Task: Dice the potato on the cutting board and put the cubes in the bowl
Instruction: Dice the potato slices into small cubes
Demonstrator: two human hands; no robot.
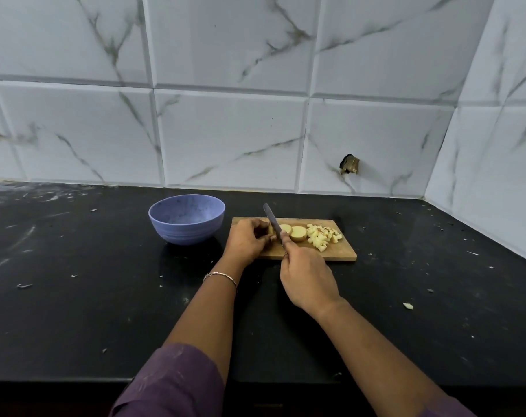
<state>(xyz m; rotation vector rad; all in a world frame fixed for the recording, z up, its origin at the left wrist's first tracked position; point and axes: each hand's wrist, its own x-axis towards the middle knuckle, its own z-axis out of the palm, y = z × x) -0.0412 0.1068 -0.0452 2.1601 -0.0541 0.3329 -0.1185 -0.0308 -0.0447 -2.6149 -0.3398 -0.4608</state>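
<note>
Wooden and pale brown, the board (340, 251) lies on a black counter (75, 296), just right of a blue bowl (186, 219) that stands apart from it. The bowl looks empty inside.

On the board's left part sits the potato (289, 231), partly cut: two round slices show their yellow faces, leaning against each other, and the uncut end is hidden under the left hand (246, 239). That hand curls over the end of the potato, fingers pressed together and bent down, pinching it against the board. A thin bracelet (221, 276) circles the left wrist, and a purple sleeve (171, 383) covers the upper forearm.

Nearer the viewer, the right hand (308, 281) has its fingers wrapped tight round the handle of a knife (272, 221). The blade slants up and to the far left, its lower edge at the potato between the left hand's fingertips and the first slice; whether it is in the flesh I cannot tell.

At the board's right part lies a heap of cubes (322, 236), touching the right slice.

One loose potato bit (408, 306) lies on the counter well to the right and nearer the viewer, with small pale scraps scattered around. Behind the counter stands a wall (225, 130) of white marbled tile.
</note>
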